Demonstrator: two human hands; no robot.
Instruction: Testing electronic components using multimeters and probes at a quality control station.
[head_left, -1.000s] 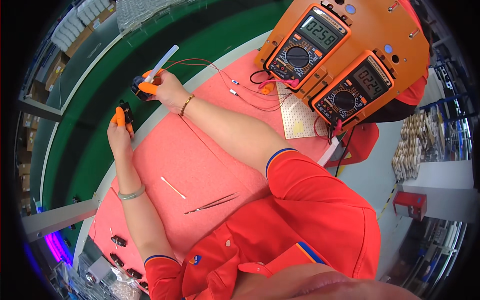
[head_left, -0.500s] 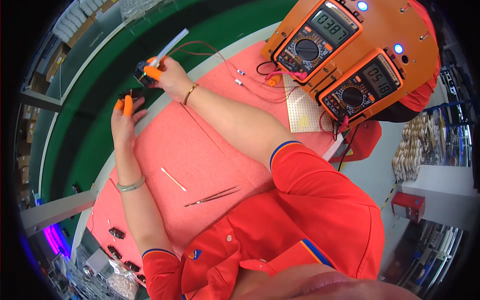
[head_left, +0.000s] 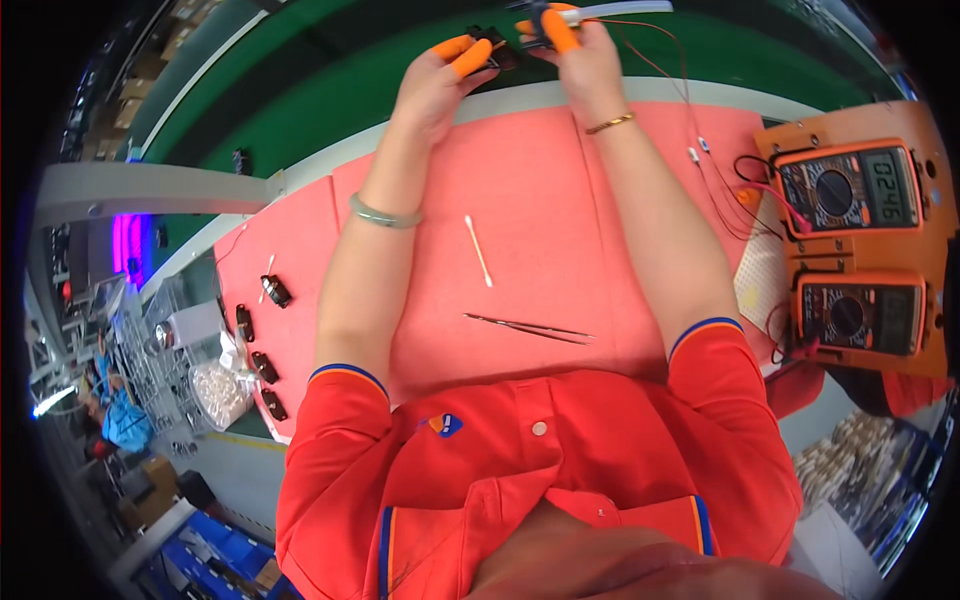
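My left hand (head_left: 428,92), with orange fingertip covers, is closed on a small black device (head_left: 497,50) over the green belt. Just right of it, my right hand (head_left: 592,72) grips a dark clip-like piece (head_left: 536,22), blurred and partly cut off by the upper edge. A pale translucent tube (head_left: 635,8) and thin red wires (head_left: 684,62) run rightward from the right hand. The two held things are a short gap apart. On the pink mat (head_left: 510,170) between my forearms lie a cotton swab (head_left: 479,252) and metal tweezers (head_left: 530,328).
Several small black devices (head_left: 264,367) line the mat's left side. Two orange multimeters (head_left: 850,190) stand at the right on an orange stand, beside a perforated board (head_left: 762,270). The green belt (head_left: 330,110) runs behind the mat, and a pale metal post (head_left: 160,188) stands at far left.
My view has swung round, so the mat and both arms now appear straighter and the meters lower at the right. Both hands keep their holds. The upper meter's display has changed.
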